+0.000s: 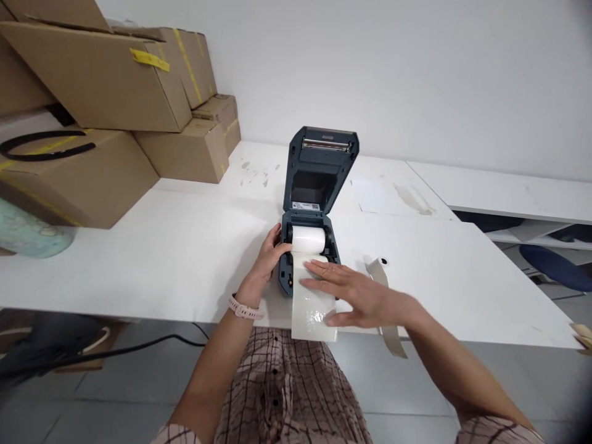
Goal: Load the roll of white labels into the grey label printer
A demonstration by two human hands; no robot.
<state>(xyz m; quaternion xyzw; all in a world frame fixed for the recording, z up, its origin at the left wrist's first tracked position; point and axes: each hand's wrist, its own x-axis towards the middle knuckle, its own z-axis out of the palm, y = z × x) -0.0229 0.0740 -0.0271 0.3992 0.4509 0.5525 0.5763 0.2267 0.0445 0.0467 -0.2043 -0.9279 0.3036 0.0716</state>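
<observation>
A dark label printer point(285, 271) stands on the white table with its lid point(319, 163) raised. Inside it lies a white label roll point(309, 238). From the roll a glossy strip of label paper point(312, 320) runs out over the printer's front and past the table edge. My left hand point(268, 256) holds the printer's left side, its thumb near the roll. With fingers spread, my right hand point(354, 293) rests flat on the strip. To the right is a small roll of paper point(379, 265), its loose tail hanging over the table edge.
Several cardboard boxes point(111, 86) are stacked at the left, with a black band point(50, 145) on one. A pale green patterned object point(32, 231) stands at the left edge. A flat white sheet point(374, 196) lies behind the printer's right side. A black cable point(152, 342) runs below the table.
</observation>
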